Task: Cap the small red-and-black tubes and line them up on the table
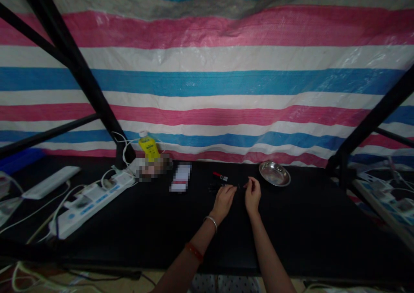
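Note:
Over the middle of the black table (155, 224), my left hand (224, 201) has its fingers drawn together at small dark items (214, 187) that are hard to make out. My right hand (252, 195) is just to the right, fingers curled and fingertips close together. Between the two hands is something thin and dark, too small to name. A red lighter (220, 176) with a metal end lies just beyond my left hand. A round metal dish (274, 174) stands beyond my right hand, to the right.
A phone (181, 178) lies left of the hands. Farther left are a yellow bottle (149, 146), a blurred object and a long white power strip (93, 204) with cables. Black frame bars slope down at both sides, before a striped sheet (207, 81).

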{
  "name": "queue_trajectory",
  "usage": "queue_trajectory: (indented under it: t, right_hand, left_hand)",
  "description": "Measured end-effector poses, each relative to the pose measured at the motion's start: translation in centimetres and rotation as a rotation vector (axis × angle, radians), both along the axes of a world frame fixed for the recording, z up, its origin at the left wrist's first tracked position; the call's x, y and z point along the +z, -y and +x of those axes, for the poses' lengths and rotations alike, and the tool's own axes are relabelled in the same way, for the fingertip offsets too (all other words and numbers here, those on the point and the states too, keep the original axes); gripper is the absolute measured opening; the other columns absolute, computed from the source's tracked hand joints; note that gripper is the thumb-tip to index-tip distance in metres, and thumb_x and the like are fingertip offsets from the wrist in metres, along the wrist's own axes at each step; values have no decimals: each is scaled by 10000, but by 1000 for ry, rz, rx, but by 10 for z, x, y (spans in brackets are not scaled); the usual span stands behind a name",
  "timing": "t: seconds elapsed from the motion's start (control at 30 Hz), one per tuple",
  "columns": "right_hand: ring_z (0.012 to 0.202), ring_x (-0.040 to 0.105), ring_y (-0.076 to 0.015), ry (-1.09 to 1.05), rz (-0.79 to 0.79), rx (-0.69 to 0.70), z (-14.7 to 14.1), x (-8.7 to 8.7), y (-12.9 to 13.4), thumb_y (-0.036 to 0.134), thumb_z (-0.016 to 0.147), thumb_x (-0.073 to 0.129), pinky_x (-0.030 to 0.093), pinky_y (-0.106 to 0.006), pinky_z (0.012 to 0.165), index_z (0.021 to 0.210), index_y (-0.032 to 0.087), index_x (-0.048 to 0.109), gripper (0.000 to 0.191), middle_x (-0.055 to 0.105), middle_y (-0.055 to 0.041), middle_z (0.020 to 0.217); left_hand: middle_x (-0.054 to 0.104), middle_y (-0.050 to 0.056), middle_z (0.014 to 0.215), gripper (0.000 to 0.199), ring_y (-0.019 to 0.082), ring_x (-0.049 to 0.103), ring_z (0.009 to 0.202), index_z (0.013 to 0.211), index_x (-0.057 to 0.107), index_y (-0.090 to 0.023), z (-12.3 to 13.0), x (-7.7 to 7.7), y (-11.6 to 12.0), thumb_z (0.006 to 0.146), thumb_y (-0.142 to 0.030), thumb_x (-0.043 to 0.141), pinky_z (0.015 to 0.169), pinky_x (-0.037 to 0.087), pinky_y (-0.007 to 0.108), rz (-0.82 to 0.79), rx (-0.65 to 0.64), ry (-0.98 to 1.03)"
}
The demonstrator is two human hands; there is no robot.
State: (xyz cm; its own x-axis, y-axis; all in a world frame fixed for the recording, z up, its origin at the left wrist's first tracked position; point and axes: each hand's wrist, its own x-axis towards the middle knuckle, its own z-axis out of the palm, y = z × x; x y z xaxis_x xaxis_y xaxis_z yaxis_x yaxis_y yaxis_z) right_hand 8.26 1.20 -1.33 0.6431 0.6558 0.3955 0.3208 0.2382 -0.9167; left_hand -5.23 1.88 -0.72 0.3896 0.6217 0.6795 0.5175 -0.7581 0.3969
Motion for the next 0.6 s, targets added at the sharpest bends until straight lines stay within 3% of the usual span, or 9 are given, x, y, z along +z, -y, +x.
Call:
queue_trajectory:
  t: [0.17,0.3,0.6]
  right_hand:
    - [578,571,-134,-317,10,196,-13,5,0,489,696,644,445,-252,554,829,169,550,359,615,-16,689]
    - [577,592,-148,-424,-31,286,-25,11,0,467,594,739,446,-238,523,759,159,567,389,640,-25,635]
    - [458,542,-106,-614,-34,313,-23,12,-3,434,546,779,406,-216,460,740,149,602,387,635,0,567]
  left_hand:
    - [666,50,974,258,149,615,914,1036,602,-180,0,0,1,928,-176,367,844,508,331,23,-76,46]
    - [680,48,948,236,153,630,902,998,608,-176,-1,3,1,923,-171,385,833,509,334,52,-75,49]
    - [678,46,932,224,158,620,899,939,612,-185,-3,6,3,915,-160,390,820,490,337,35,23,108]
